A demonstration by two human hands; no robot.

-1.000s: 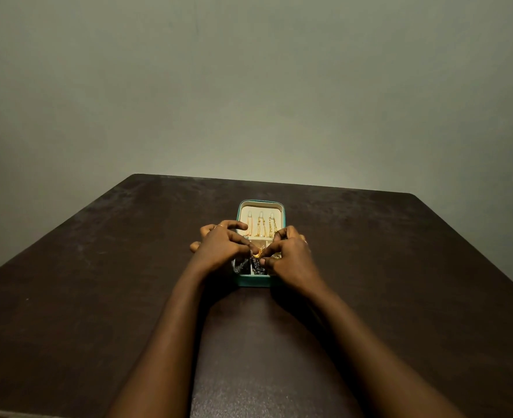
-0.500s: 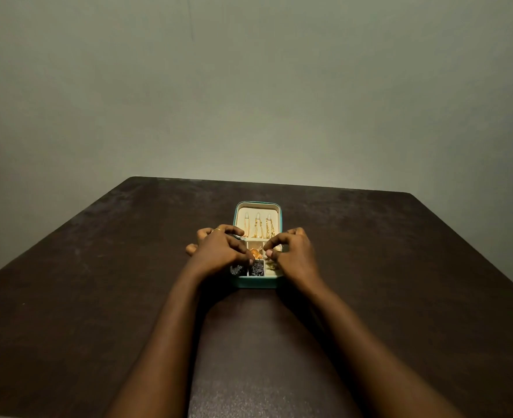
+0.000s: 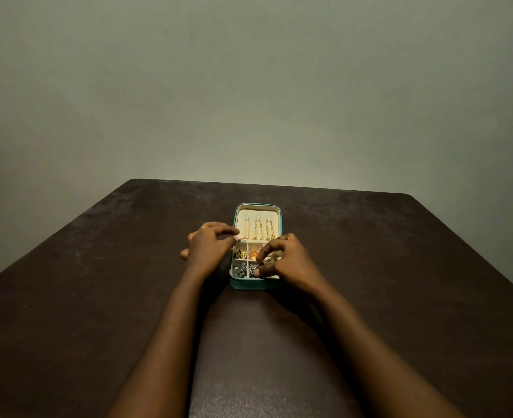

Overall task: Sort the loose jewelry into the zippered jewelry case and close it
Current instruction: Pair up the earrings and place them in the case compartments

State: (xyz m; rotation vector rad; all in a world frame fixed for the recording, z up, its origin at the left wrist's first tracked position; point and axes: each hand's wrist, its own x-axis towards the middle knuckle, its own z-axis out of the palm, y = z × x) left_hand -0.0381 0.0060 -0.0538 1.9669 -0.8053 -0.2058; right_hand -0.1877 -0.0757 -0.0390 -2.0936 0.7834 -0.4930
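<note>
The teal jewelry case [image 3: 250,285] lies open in the middle of the table. Its cream lid [image 3: 243,217] lies flat on the far side, with three gold chains [image 3: 259,229] hanging inside. The near tray has small compartments holding a gold ring [image 3: 240,254], an orange-gold piece [image 3: 253,254] and silver jewelry [image 3: 243,270]. My left hand [image 3: 208,248] is beside the case's left rim, fingers curled, nothing seen in it. My right hand [image 3: 288,260] covers the right compartments with its fingertips down among the pieces; whether it grips one is hidden.
The dark brown table [image 3: 98,297] stretches wide on both sides of the case, its far edge against a plain grey-green wall [image 3: 249,86]. No loose jewelry shows on the tabletop.
Both hands were pinched together over the orange-gold piece above the tray. They have since parted: the piece lies in a middle compartment, the left hand drew left, the right dropped over the right compartments.
</note>
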